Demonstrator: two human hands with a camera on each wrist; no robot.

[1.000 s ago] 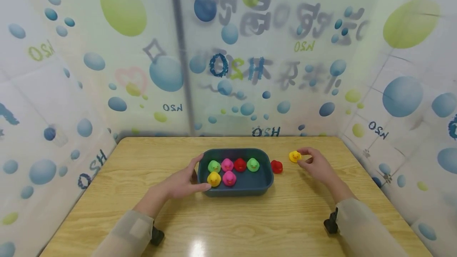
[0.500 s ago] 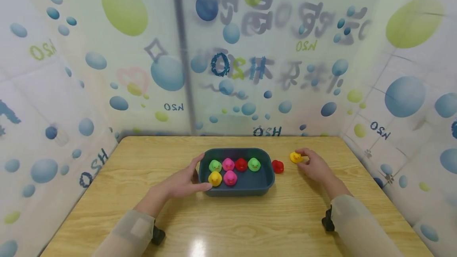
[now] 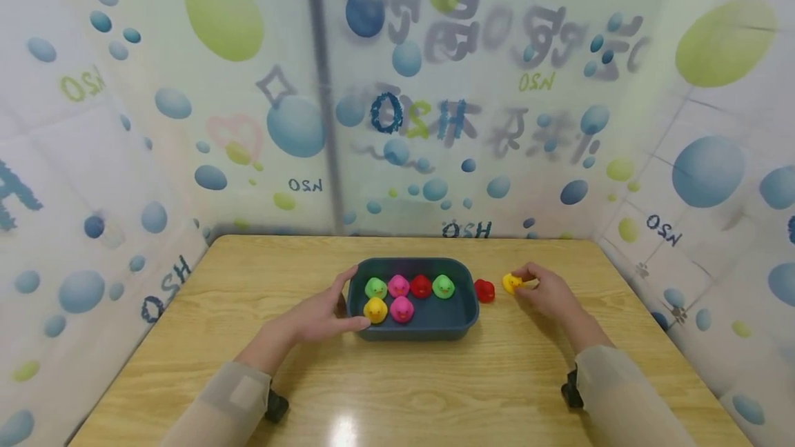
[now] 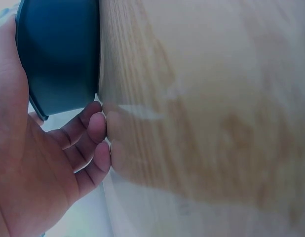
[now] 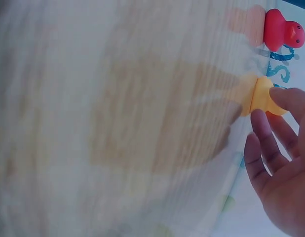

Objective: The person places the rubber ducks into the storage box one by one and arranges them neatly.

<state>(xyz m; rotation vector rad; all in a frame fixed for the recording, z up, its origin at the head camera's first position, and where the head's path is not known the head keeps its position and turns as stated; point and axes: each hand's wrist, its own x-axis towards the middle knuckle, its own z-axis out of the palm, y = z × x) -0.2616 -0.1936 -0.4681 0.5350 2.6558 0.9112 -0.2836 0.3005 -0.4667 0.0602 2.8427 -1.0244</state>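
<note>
A dark blue rectangular basin (image 3: 413, 334) stands on the table with several small rubber ducks in it, green, pink, red and yellow. My left hand (image 3: 317, 316) grips its left end, the thumb along the front rim and the index finger at the back corner. In the left wrist view, the other fingers (image 4: 97, 127) bend down to the tabletop beside the basin wall (image 4: 61, 54). To the right, my right hand (image 3: 551, 293) pinches a yellow rubber duck (image 3: 511, 283) between thumb and fingertips, low at the table. A red rubber duck (image 3: 484, 290) sits between that duck and the basin.
The wooden table (image 3: 397, 392) has a glossy top that mirrors the hands and ducks. A patterned curtain (image 3: 397, 178) with blue and green ovals encloses its back and both sides. Each wrist wears a small black device.
The right hand has brought the yellow duck a little nearer to the person and slightly toward the red duck. The left hand and the basin stay in place. The head view has shifted slightly.
</note>
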